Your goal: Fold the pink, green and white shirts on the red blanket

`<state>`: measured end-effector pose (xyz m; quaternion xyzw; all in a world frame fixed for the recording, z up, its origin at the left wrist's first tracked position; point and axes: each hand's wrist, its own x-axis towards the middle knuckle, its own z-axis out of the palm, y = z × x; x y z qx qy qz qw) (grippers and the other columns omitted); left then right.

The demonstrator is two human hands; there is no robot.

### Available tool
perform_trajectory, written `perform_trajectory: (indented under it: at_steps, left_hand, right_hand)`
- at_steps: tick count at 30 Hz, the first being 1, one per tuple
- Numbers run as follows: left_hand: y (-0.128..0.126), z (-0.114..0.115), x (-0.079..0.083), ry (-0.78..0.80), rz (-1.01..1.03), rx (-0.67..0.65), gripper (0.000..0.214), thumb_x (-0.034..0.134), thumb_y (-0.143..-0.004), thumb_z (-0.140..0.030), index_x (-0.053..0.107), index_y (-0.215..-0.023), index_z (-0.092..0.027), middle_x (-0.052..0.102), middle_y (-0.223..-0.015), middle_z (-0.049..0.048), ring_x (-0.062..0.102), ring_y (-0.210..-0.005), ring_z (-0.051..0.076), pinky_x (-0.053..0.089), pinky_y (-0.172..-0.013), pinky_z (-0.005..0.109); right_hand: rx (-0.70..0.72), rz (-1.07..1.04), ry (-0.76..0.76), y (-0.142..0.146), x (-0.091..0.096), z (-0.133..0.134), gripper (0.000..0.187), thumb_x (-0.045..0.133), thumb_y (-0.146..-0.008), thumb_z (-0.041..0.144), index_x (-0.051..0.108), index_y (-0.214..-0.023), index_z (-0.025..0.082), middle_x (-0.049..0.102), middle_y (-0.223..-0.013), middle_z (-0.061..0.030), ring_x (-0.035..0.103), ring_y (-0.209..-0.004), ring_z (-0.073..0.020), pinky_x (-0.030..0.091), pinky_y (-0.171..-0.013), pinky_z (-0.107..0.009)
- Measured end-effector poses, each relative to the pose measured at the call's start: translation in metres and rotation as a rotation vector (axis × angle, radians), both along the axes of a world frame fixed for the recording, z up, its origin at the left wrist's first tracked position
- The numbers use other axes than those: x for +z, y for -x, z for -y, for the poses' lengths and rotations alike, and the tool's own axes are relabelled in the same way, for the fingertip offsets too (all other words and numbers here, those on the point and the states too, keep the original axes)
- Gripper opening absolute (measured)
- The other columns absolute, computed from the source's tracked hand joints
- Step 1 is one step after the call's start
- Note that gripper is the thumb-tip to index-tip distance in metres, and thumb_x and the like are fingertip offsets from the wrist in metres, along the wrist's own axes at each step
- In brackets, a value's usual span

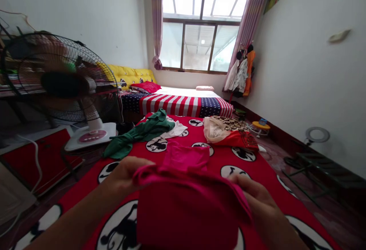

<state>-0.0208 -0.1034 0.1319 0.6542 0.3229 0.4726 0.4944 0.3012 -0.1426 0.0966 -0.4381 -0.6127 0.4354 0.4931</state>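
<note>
Both my hands hold up a bright pink garment [185, 208] close to the camera, above a red bed cover [254, 166] printed with black-and-white cartoon circles. My left hand [126, 175] grips its upper left edge with closed fingers. My right hand [257, 196] pinches the upper right edge. Just beyond lies a folded pink cloth [185, 156]. Further back, a green garment [140, 133] sprawls over a white one [177, 130]. A heap of beige, leopard-print and red clothes [228, 132] lies at the far right of the cover.
A standing fan [63, 86] runs at the left beside a red chest [40, 158]. A second bed with a stars-and-stripes cover [183, 103] sits under the window [200, 32]. Clothes [241, 72] hang by the curtain. A ring light [316, 135] and dark rack [320, 166] stand at the right wall.
</note>
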Motion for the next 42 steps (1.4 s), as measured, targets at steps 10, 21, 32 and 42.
perform_trajectory:
  at_steps: [10,21,32,42]
  left_hand:
    - [-0.064,-0.172,-0.089,0.483,0.066,0.318,0.075,0.083,-0.057,-0.028,0.053,-0.124,-0.011,0.066,-0.069,0.0016,0.061,-0.054,0.013,0.045,-0.048,0.02]
    - [-0.073,-0.192,-0.104,-0.028,-0.227,0.483,0.046,0.057,-0.074,-0.022,0.061,-0.119,-0.016,0.07,-0.08,0.0037,0.067,-0.073,0.019,0.053,-0.065,0.027]
    - [-0.08,-0.185,-0.098,-0.298,-0.493,0.654,0.036,0.054,-0.077,-0.011,0.065,-0.111,-0.016,0.063,-0.11,0.01,0.061,-0.102,0.023,0.045,-0.097,0.039]
    - [-0.148,-0.12,-0.128,-0.405,-1.107,0.293,0.058,0.047,-0.09,-0.036,0.038,-0.143,-0.016,0.026,-0.153,0.0154,0.018,-0.142,0.032,0.021,-0.114,0.052]
  right_hand:
    - [-0.261,-0.249,0.451,0.017,-0.07,-0.151,0.045,0.072,-0.064,0.031,0.049,-0.102,0.023,0.062,-0.072,0.0029,0.055,-0.053,-0.0114,0.041,-0.044,-0.019]
    - [-0.32,0.124,-0.034,0.013,-0.075,-0.157,0.04,0.054,-0.076,0.027,0.061,-0.114,0.018,0.069,-0.096,-0.0061,0.064,-0.088,-0.0193,0.051,-0.077,-0.029]
    - [-0.452,0.917,-0.229,0.014,-0.06,-0.149,0.032,0.054,-0.079,0.018,0.067,-0.108,0.019,0.06,-0.118,-0.0147,0.058,-0.105,-0.0293,0.047,-0.09,-0.042]
    - [-0.098,0.899,-0.276,0.012,-0.079,-0.189,0.042,0.046,-0.089,0.021,0.055,-0.129,0.019,0.048,-0.142,-0.0098,0.036,-0.135,-0.0235,0.018,-0.113,-0.049]
